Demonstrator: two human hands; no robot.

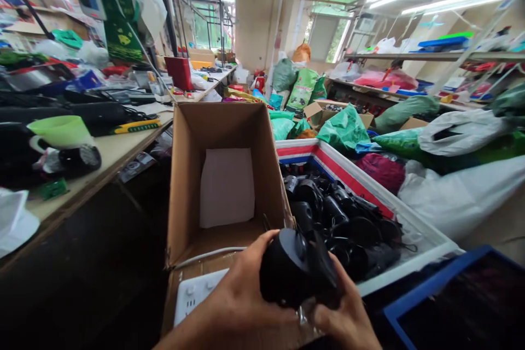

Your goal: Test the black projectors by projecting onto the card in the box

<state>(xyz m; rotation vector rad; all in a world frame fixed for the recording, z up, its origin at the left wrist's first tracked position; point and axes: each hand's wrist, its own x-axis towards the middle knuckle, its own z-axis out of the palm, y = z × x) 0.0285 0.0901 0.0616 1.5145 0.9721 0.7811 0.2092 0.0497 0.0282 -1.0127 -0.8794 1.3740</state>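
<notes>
Both hands are closed round a black rounded plastic device point(295, 268) with a smooth, cup-like end; its exact kind I cannot make out. My left hand point(246, 290) wraps its left side, and my right hand point(348, 311) grips its right side, thumb low near a small shiny clear piece point(305, 311). Just beyond stands an open cardboard box point(184, 186) with a pale sheet point(227, 188) inside at its bottom. To the right, a white-rimmed bin point(426, 229) with a red, white and blue lining holds many similar black items point(340, 213).
A white power strip point(197, 295) and a cable lie below the box. On the left, a workbench point(118, 158) carries a light green cup point(61, 131) and a yellow cutter point(137, 126). A blue-edged crate point(443, 284) stands at lower right, with bags point(471, 186) behind the bin.
</notes>
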